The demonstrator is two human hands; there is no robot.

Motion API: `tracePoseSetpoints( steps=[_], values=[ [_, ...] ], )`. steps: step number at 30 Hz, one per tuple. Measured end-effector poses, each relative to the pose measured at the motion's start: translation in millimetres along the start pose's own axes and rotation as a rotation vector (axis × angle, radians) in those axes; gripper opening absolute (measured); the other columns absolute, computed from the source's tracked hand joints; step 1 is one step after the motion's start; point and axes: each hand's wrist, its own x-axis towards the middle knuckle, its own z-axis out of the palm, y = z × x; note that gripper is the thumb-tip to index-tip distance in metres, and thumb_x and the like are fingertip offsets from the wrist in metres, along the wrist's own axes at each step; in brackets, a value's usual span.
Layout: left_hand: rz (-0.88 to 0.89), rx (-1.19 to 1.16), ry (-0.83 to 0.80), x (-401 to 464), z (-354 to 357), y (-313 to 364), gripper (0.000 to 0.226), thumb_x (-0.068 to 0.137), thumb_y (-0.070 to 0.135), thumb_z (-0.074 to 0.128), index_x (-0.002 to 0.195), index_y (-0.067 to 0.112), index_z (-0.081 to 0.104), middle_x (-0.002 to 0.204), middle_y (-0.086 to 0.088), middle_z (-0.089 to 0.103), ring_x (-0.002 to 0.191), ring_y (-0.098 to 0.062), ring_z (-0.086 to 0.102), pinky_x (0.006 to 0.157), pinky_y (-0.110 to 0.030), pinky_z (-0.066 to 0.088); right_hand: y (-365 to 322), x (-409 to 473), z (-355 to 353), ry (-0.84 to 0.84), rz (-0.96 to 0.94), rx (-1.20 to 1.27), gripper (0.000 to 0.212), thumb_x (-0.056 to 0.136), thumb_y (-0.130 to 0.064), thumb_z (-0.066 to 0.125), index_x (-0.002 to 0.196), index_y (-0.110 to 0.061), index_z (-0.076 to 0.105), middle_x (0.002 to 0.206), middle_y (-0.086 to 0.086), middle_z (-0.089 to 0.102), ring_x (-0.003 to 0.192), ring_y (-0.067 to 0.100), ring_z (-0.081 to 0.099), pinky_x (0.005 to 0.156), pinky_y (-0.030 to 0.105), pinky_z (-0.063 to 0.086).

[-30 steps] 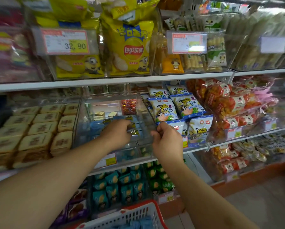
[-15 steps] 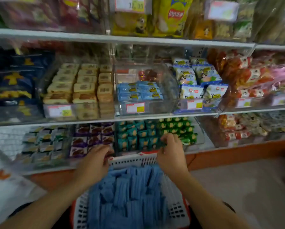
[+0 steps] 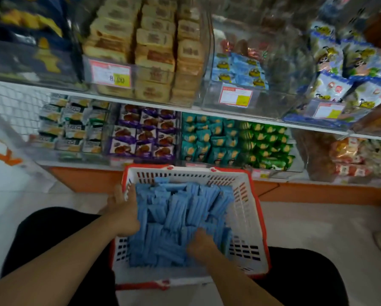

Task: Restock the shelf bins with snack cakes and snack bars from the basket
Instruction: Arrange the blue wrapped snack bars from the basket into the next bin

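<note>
Head view: my right hand (image 3: 201, 246) digs into the blue packs (image 3: 180, 217) in the basket (image 3: 247, 217) between my knees, fingers buried so I cannot tell its grip, while my left hand (image 3: 123, 213) lies against the pile's left edge, grip also unclear. Beyond the basket, the lower shelf holds purple and teal snacks, and above sits the clear bin (image 3: 251, 69) with a few blue packs.

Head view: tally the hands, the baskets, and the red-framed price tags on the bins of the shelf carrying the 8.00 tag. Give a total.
Hands: 2 (left hand, right hand)
Basket: 1
Price tags: 3
Total: 6
</note>
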Motion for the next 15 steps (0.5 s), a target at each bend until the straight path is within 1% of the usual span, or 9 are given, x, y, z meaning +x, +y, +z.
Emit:
tracePoseSetpoints(
  steps=[1, 2, 4, 6, 8, 10, 11, 12, 15],
  values=[
    [-0.007, 0.007, -0.009, 2, -1, 0, 0.116, 0.091, 0.012, 0.057, 0.152, 0.031, -0.039, 0.158, -0.012, -0.046, 0.154, -0.046, -0.008, 0.12, -0.057, 0.028, 2, 5, 9, 0.008, 0.019, 0.013, 0.023, 0.106, -0.023, 0.053, 0.123, -0.007, 0.049, 0.087, -0.003, 0.047, 0.074, 0.011, 0.049, 0.08, 0.028, 0.049],
    [-0.014, 0.009, -0.022, 4, -1, -1, 0.116, 0.09, 0.015, 0.058, 0.152, 0.031, -0.04, 0.158, -0.012, -0.046, 0.154, -0.047, -0.009, 0.12, -0.058, 0.028, 2, 10, 16, 0.023, 0.033, 0.031, 0.026, 0.106, -0.025, 0.054, 0.124, -0.008, 0.048, 0.083, -0.006, 0.045, 0.067, 0.005, 0.044, 0.072, 0.023, 0.049],
    [-0.01, 0.006, -0.038, 6, 0, -1, 0.118, 0.087, 0.02, 0.059, 0.151, 0.032, -0.04, 0.156, -0.01, -0.048, 0.153, -0.047, -0.014, 0.12, -0.059, 0.025, 3, 12, 24, 0.077, 0.066, 0.08, 0.022, 0.104, -0.026, 0.056, 0.118, -0.011, 0.049, 0.081, -0.008, 0.046, 0.063, 0.0, 0.04, 0.054, 0.016, 0.042],
    [-0.002, -0.009, -0.05, 6, -1, -1, 0.119, 0.085, 0.02, 0.059, 0.151, 0.034, -0.039, 0.155, -0.008, -0.049, 0.152, -0.046, -0.015, 0.121, -0.06, 0.023, 4, 13, 27, 0.132, 0.1, 0.182, 0.022, 0.102, -0.025, 0.059, 0.118, -0.013, 0.052, 0.084, -0.007, 0.05, 0.063, 0.0, 0.043, 0.044, 0.013, 0.036],
    [0.0, 0.006, -0.046, 5, 0, 1, 0.12, 0.083, 0.022, 0.061, 0.152, 0.034, -0.037, 0.156, -0.009, -0.048, 0.153, -0.045, -0.014, 0.122, -0.061, 0.019, 6, 13, 29, 0.171, 0.114, 0.285, 0.023, 0.099, -0.026, 0.064, 0.116, -0.015, 0.054, 0.086, -0.007, 0.054, 0.066, 0.001, 0.049, 0.045, 0.013, 0.043],
    [0.0, 0.035, -0.03, 5, 2, 1, 0.122, 0.081, 0.024, 0.063, 0.155, 0.033, -0.034, 0.158, -0.009, -0.045, 0.153, -0.044, -0.01, 0.122, -0.061, 0.02, 5, 11, 29, 0.182, 0.116, 0.342, 0.017, 0.097, -0.026, 0.066, 0.107, -0.014, 0.06, 0.088, -0.005, 0.061, 0.072, 0.006, 0.059, 0.06, 0.022, 0.058],
    [0.002, 0.044, -0.022, 4, 2, 2, 0.122, 0.079, 0.024, 0.063, 0.155, 0.033, -0.032, 0.158, -0.008, -0.044, 0.153, -0.044, -0.009, 0.121, -0.061, 0.022, 5, 10, 29, 0.189, 0.108, 0.344, 0.012, 0.098, -0.026, 0.066, 0.102, -0.015, 0.062, 0.088, -0.004, 0.063, 0.074, 0.006, 0.061, 0.064, 0.025, 0.059],
    [-0.002, 0.042, -0.017, 4, 2, 3, 0.123, 0.078, 0.023, 0.063, 0.156, 0.033, -0.031, 0.158, -0.007, -0.044, 0.152, -0.044, -0.008, 0.121, -0.061, 0.022, 5, 7, 27, 0.205, 0.091, 0.343, 0.009, 0.098, -0.025, 0.065, 0.096, -0.017, 0.061, 0.087, -0.005, 0.063, 0.074, 0.005, 0.061, 0.062, 0.023, 0.057],
    [-0.014, 0.019, -0.017, 3, 1, 4, 0.122, 0.077, 0.02, 0.063, 0.157, 0.032, -0.028, 0.157, -0.004, -0.043, 0.152, -0.044, -0.01, 0.122, -0.061, 0.022, 5, -4, 13, 0.292, 0.04, 0.369, 0.012, 0.096, -0.022, 0.065, 0.085, -0.019, 0.06, 0.079, -0.003, 0.065, 0.066, 0.006, 0.06, 0.052, 0.018, 0.047]
  ],
)
